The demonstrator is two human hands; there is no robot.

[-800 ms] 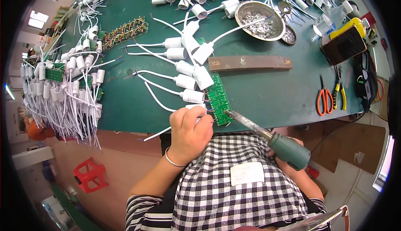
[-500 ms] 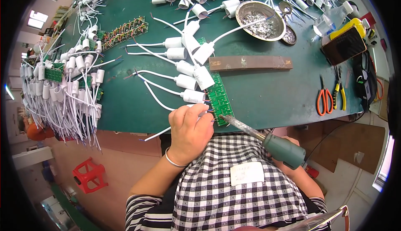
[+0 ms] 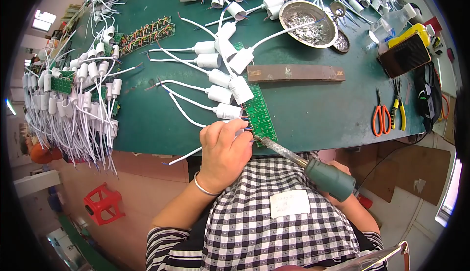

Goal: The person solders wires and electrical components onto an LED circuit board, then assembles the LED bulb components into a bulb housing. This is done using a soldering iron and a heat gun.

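Observation:
My left hand (image 3: 225, 146) is closed at the near left edge of a green circuit board (image 3: 259, 114), its fingers pinching a white cylindrical socket that is mostly hidden under them. Thin coloured wires run from the fingertips to the board's edge. In my right hand (image 3: 338, 173) is a soldering iron (image 3: 330, 179) with a dark green handle, which hides most of the fingers. Its tip touches or nearly touches the board beside the left fingertips. More white sockets (image 3: 228, 110) with white cables lie along the board's left side, some resting over its far part.
A brown bar (image 3: 296, 73) lies across the board's right side. Beyond it stand a metal bowl (image 3: 307, 38) of silvery scraps and a small round tin (image 3: 341, 41). Orange-handled scissors (image 3: 380, 119), yellow pliers (image 3: 398, 113) and a phone (image 3: 404, 55) are at right. Wired sockets (image 3: 68, 104) heap at left.
The iron's tip and handle have shifted slightly left and down, toward my left fingertips. My left hand keeps its grip, almost unmoved.

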